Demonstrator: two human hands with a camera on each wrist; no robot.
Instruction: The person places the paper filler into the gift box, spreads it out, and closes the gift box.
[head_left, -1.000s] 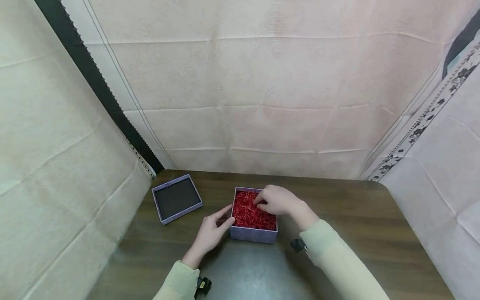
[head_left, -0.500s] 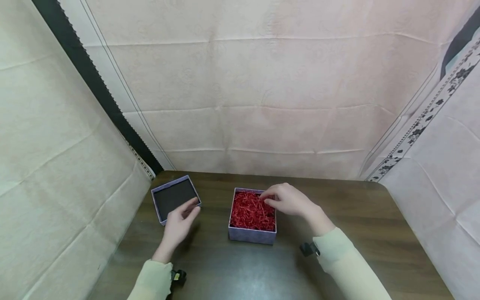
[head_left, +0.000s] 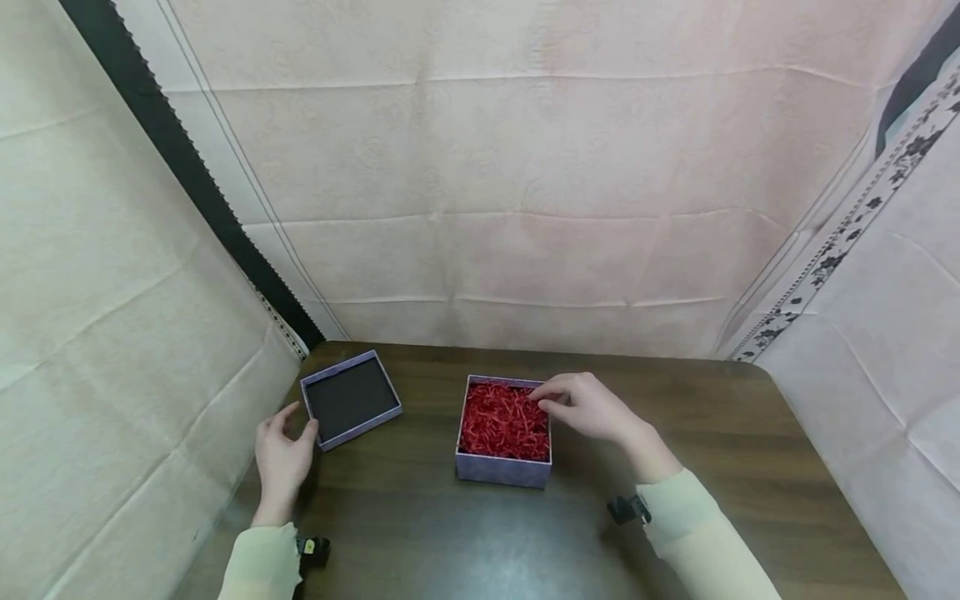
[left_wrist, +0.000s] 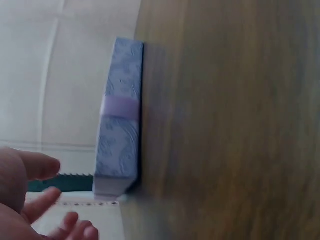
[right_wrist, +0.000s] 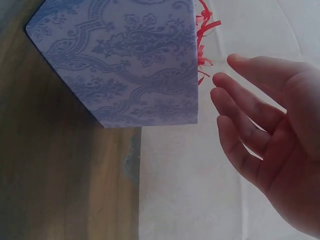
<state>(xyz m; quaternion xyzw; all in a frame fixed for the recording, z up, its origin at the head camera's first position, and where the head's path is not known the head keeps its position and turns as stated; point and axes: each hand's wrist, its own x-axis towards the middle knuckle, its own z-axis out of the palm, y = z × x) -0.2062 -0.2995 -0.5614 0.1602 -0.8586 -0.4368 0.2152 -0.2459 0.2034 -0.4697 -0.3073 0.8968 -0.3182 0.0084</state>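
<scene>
A box point(head_left: 501, 472) with blue-lilac patterned walls stands in the middle of the table, filled with red shredded paper point(head_left: 504, 423). Its lid point(head_left: 351, 398) lies upturned at the left, dark inside showing. The left wrist view shows the lid's patterned side point(left_wrist: 118, 145) crossed by a lilac ribbon point(left_wrist: 120, 107). Beside the lid's near left corner is my left hand point(head_left: 283, 461), thumb and fingers spread and holding nothing. My right hand point(head_left: 592, 407) hovers by the box's right rim; in the right wrist view its loosely bent fingers point(right_wrist: 240, 120) are apart from the box and grip nothing.
The brown wooden table point(head_left: 675, 467) has its far edge against a pale hanging cloth point(head_left: 487, 183). More cloth walls rise at the left point(head_left: 112, 333) and right point(head_left: 877, 375). Bare wood lies between lid and box.
My left hand has left the box's left side and travelled left, past the lid's front, to its near left corner. My right hand has drawn back rightward from the shredded paper.
</scene>
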